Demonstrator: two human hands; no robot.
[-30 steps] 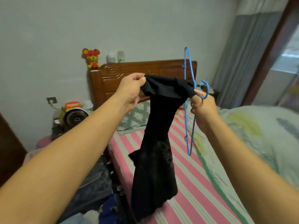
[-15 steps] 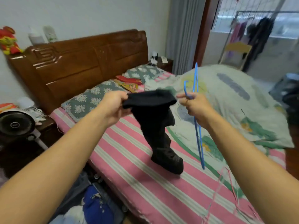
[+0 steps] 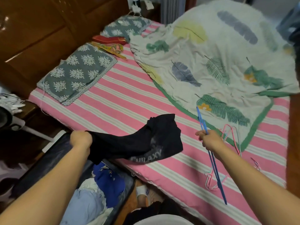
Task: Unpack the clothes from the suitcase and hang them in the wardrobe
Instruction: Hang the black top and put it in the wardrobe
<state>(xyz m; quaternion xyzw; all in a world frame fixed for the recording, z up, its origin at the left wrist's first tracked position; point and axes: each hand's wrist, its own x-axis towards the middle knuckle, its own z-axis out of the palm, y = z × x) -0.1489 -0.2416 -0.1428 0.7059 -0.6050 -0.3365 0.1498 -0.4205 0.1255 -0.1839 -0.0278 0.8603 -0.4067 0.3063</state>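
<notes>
Garment (image 3: 138, 143): black, with pale lettering near its hem; its far end lies on the striped sheet (image 3: 113, 101) at the bed's near edge, its near end is bunched in the left hand (image 3: 80, 140) over the suitcase (image 3: 53, 153).
Head view, left hand: fingers curled tight round the gathered cloth.
Head view, right hand (image 3: 209, 141): fingers closed round a blue hanger (image 3: 212, 159), which slants from above the fist down past the forearm.
Change: 1 second ago both hands held the garment stretched up in the air before the headboard; half a second ago it hung between them with only its tip on the bed. Now the right hand has let go of it and holds the hanger alone, and the cloth has dropped across the mattress.
Meaning: I judge the garment is being laid flat so the hanger can be threaded in; it is out of the case but not yet hung.
Suitcase: open on the floor beside the bed, with blue (image 3: 108, 177), pale blue and white clothes inside, so more remains to unpack.
Spare hangers (image 3: 230, 137): pink and pale ones lie on the sheet by the leaf-print quilt (image 3: 227, 54), more near the right forearm.
Hidden: the wardrobe is nowhere in view; the hanger's hook cannot be made out; the lettering is partly folded under; the case's far side is cut off by the left arm.
</notes>
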